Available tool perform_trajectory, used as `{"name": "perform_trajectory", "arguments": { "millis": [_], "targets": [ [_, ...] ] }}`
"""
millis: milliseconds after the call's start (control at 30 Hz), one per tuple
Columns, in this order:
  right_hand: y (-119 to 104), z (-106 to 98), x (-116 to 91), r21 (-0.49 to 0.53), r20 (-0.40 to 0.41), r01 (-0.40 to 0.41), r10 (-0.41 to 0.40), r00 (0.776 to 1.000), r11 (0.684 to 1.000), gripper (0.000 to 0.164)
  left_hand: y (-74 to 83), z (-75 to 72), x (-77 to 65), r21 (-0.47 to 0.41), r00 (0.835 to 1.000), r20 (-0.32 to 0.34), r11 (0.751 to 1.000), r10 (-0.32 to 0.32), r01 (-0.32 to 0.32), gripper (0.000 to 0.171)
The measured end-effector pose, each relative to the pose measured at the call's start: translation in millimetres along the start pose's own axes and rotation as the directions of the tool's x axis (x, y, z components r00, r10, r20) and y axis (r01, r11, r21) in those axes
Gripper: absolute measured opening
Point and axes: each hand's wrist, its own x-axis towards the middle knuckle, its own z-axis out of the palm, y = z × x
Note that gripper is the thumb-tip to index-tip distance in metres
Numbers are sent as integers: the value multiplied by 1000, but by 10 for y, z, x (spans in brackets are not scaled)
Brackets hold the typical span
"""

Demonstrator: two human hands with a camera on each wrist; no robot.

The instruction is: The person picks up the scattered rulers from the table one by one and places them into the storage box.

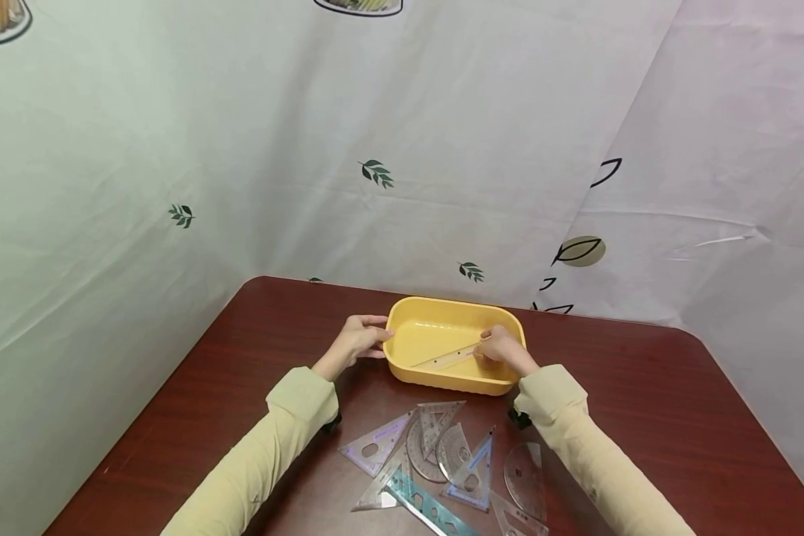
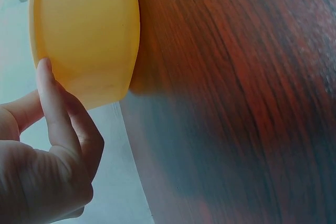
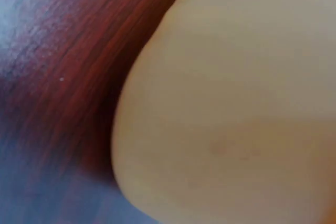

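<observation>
A yellow plastic basin stands toward the back of the table. My left hand holds its left end; in the left wrist view, one digit of that hand lies against the rim and the other fingers bend behind it. Inside the basin, my right hand pinches one end of a clear straight ruler, which slants down to the left over the basin floor. The basin wall fills most of the right wrist view, blurred, and hides the right hand there.
Nearer me on the dark red table lies an overlapping spread of clear drawing tools: a purple-marked set square, a blue-marked set square, a teal ruler, and protractors including one at the right. A white patterned cloth hangs behind.
</observation>
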Motion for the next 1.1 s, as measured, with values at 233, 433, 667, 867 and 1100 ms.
{"name": "perform_trajectory", "arguments": {
  "millis": [233,433,667,867,1100],
  "targets": [
    [-66,-52,-126,2,-52,75,-75,996,997,39,-11,1,12,1,1000,-3,1000,-1,1,44],
    [-98,-99,-340,-17,-79,224,-224,971,975,34,-25,4,22,-9,1000,-3,1000,3,-3,44],
    [-123,-120,-620,-17,-75,359,-359,930,933,30,-10,3,15,-6,1000,0,1000,1,-1,43],
    [-107,-75,-854,-3,-23,418,-418,908,909,30,-5,4,15,-9,1000,1,1000,5,-5,44],
    [-53,40,-1095,11,83,428,-427,900,904,40,-12,3,17,-6,1000,4,1000,0,0,45]
  ]
}}
